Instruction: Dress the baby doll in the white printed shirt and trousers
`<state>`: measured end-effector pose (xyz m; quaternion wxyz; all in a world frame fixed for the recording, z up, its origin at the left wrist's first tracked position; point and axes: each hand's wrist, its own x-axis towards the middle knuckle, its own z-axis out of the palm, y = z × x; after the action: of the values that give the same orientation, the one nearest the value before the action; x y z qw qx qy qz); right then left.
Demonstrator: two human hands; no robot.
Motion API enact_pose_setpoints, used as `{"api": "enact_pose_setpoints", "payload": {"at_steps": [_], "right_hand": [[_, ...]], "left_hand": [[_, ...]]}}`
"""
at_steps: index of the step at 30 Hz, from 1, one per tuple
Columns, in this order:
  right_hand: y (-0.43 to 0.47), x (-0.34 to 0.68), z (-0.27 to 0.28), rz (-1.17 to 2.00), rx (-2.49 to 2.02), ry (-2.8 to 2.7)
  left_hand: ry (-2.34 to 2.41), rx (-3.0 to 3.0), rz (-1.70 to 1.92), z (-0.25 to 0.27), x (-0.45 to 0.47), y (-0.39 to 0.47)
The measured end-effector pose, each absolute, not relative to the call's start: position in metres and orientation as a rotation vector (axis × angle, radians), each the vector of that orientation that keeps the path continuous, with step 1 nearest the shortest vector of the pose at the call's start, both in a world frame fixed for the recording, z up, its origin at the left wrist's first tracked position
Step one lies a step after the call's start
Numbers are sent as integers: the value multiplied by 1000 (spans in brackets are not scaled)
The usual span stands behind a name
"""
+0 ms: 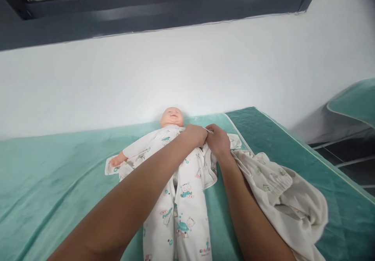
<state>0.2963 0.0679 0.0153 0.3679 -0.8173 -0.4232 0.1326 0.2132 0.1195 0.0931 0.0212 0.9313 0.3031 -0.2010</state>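
Observation:
A baby doll (172, 117) lies on its back, head toward the wall, in white baby clothes (186, 190) printed with small animals and houses. Its bare hand (118, 159) rests at the left on a printed cloth edge. My left hand (197, 135) reaches across the doll's chest to its shoulder on the right side, fingers closed. Touching it, my right hand (219, 140) pinches a thin white edge of the clothing between bent fingers. Loose printed cloth spreads under and beside the doll's torso. The doll's arm on that side is hidden by my hands.
A crumpled off-white garment (278, 186) with a gathered cuff lies by my right forearm. Beneath everything is a green padded mat (73, 202). A white wall (117, 81) and dark window frame (146, 11) stand behind. Another green padded surface (356, 101) juts in at right.

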Motion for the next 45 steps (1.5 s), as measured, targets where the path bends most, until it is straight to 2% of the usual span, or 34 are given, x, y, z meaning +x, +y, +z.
{"api": "enact_pose_setpoints", "payload": {"at_steps": [4, 10, 18, 24, 29, 33, 37, 40, 43, 45], "right_hand": [[67, 296, 17, 366, -2084, -1077], [65, 302, 14, 350, -1995, -969], [71, 310, 3, 601, -1465, -647], [71, 313, 4, 808, -1182, -492], [70, 314, 12, 1059, -852, -99], [71, 314, 13, 1015, -818, -1], [73, 319, 9, 796, -1018, -126], [72, 317, 9, 601, -1144, -234], [71, 301, 14, 302, -1451, -643], [70, 282, 20, 250, -1583, -955]], "left_hand": [[928, 2935, -733, 94, 210, 127], [964, 2965, -770, 126, 192, 134], [1094, 2999, -712, 161, 148, 140], [1056, 2996, -671, 155, 143, 140], [972, 2960, -646, 136, 154, 136], [957, 2928, -609, 122, 164, 131], [981, 2896, -547, 119, 162, 128], [1019, 2866, -296, 121, 139, 120], [1148, 2679, 286, 114, 98, 106], [1256, 2433, 657, 103, 68, 97]]}}
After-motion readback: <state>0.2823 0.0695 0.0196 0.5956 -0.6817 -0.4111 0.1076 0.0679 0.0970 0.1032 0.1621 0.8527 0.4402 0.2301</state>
